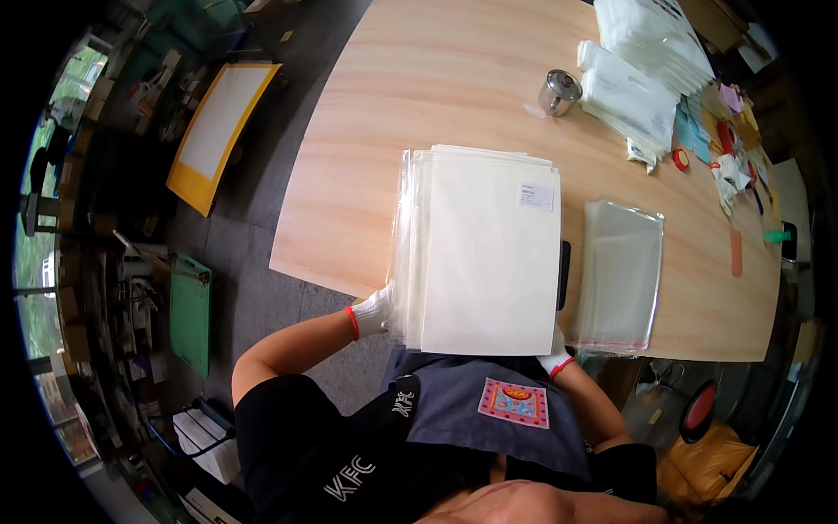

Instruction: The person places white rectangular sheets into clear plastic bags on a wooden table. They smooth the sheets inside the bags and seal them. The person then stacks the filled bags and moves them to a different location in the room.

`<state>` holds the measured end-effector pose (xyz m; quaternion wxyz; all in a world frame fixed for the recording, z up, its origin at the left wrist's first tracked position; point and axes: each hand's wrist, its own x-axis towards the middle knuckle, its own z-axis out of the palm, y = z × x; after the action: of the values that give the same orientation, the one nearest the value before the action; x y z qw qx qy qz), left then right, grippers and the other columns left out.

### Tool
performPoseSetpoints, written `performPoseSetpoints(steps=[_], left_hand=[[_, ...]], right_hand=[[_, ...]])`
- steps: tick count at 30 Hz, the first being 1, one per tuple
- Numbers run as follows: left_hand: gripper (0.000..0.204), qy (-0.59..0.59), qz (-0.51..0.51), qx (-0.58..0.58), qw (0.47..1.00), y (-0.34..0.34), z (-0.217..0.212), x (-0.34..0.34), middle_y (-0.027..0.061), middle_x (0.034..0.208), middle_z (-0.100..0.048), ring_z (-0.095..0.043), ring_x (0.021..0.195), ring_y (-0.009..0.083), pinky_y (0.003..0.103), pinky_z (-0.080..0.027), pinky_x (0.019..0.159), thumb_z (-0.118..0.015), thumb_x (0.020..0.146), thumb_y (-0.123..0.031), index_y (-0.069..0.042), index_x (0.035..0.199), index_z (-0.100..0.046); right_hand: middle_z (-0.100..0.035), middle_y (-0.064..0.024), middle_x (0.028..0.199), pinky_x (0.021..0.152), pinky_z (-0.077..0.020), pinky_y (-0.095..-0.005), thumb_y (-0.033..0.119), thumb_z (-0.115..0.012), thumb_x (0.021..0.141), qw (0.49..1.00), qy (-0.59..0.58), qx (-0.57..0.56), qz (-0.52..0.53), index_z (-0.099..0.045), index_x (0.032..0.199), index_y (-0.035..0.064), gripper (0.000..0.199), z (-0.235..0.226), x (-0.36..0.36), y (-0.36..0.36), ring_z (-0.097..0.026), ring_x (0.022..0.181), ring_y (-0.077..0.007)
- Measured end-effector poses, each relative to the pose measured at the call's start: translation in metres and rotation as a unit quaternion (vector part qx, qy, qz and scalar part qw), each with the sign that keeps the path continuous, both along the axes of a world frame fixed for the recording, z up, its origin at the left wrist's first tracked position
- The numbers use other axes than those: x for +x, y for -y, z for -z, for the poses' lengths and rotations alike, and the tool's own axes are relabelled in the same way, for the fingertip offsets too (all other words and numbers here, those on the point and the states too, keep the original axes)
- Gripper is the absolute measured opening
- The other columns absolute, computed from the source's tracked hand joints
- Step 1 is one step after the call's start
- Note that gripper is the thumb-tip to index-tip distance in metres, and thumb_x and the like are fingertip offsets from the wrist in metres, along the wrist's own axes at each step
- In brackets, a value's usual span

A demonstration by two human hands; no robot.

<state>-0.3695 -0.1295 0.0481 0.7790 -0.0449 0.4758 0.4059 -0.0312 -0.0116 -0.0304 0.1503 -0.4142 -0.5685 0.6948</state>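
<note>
A thick stack of white paper sheets (489,262) lies in front of me, with a small printed label near its upper right corner. Clear plastic sleeves (408,236) stick out along the stack's left side. My left hand (375,313), in a white glove with a red cuff, grips the stack's lower left edge; its fingertips are hidden. At the lower right corner my right hand (555,353), gloved the same way, holds the stack from the side and is mostly covered by it. To the right lies a pile of clear plastic bags (618,278).
A lidded metal cup (559,92) stands farther back on the wooden table (419,79). White plastic packets (633,87) are heaped at the far right, near a red tape roll (681,160). A black object (565,275) shows partly beside the stack. A yellow-edged board (223,131) stands left.
</note>
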Motion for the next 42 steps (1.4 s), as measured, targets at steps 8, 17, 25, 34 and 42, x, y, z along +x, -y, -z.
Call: performPoseSetpoints(steps=[8, 17, 25, 34, 42], left_hand=[[0.08, 0.008, -0.003, -0.037, 0.999, -0.002, -0.001, 0.0, 0.0157, 0.141, -0.038, -0.042, 0.126, 0.0278, 0.04, -0.035, 0.105, -0.027, 0.09, -0.065, -0.003, 0.141, -0.026], [0.081, 0.091, -0.106, -0.065, 0.988, 0.023, -0.02, -0.017, 0.016, 0.141, -0.036, -0.04, 0.127, 0.0283, 0.042, -0.034, 0.106, -0.027, 0.089, -0.065, -0.003, 0.141, -0.026], [0.098, 0.04, 0.011, 0.111, 0.993, 0.074, -0.038, 0.004, 0.0137, 0.136, -0.042, -0.041, 0.125, 0.0244, 0.038, -0.033, 0.105, -0.069, 0.07, -0.057, -0.002, 0.14, -0.027], [0.089, -0.03, -0.013, 0.109, 0.993, 0.08, -0.041, 0.016, 0.0131, 0.133, -0.045, -0.045, 0.122, 0.0241, 0.037, -0.037, 0.101, -0.066, 0.074, -0.055, -0.002, 0.137, -0.031], [0.086, -0.059, -0.046, 0.124, 0.989, 0.065, -0.038, 0.025, 0.0131, 0.132, -0.045, -0.046, 0.121, 0.0238, 0.037, -0.039, 0.1, -0.065, 0.076, -0.055, -0.002, 0.136, -0.033]], right_hand=[[-0.065, -0.0137, 0.103, 0.077, -0.0506, -0.0345, 0.042, -0.046, 0.091, 0.995, 0.069, 0.066, -0.041, -0.055, 0.121, 0.0075, 0.047, 0.029, 0.026, 0.006, -0.064, 0.092, -0.0269], [-0.06, -0.0134, 0.115, 0.087, -0.046, -0.033, 0.048, -0.045, 0.091, 0.981, 0.014, -0.181, 0.073, -0.051, 0.125, 0.0061, 0.055, 0.004, 0.009, 0.005, -0.058, 0.105, -0.0239], [-0.05, -0.0126, 0.129, 0.097, -0.0386, -0.0335, 0.058, -0.046, 0.087, 0.951, -0.039, -0.308, 0.014, -0.04, 0.133, 0.0047, 0.071, -0.09, -0.006, -0.017, -0.047, 0.119, -0.0224], [-0.037, -0.0147, 0.137, 0.103, -0.0309, -0.0339, 0.072, -0.067, 0.061, 0.97, -0.068, -0.2, -0.116, -0.009, 0.145, 0.005, 0.123, -0.099, -0.003, -0.013, -0.034, 0.129, -0.0236], [-0.041, -0.0121, 0.128, 0.098, -0.0347, -0.0309, 0.057, -0.072, 0.067, 0.974, -0.077, -0.212, -0.032, -0.017, 0.141, -0.0003, 0.108, -0.114, -0.022, -0.012, -0.04, 0.12, -0.0203]])
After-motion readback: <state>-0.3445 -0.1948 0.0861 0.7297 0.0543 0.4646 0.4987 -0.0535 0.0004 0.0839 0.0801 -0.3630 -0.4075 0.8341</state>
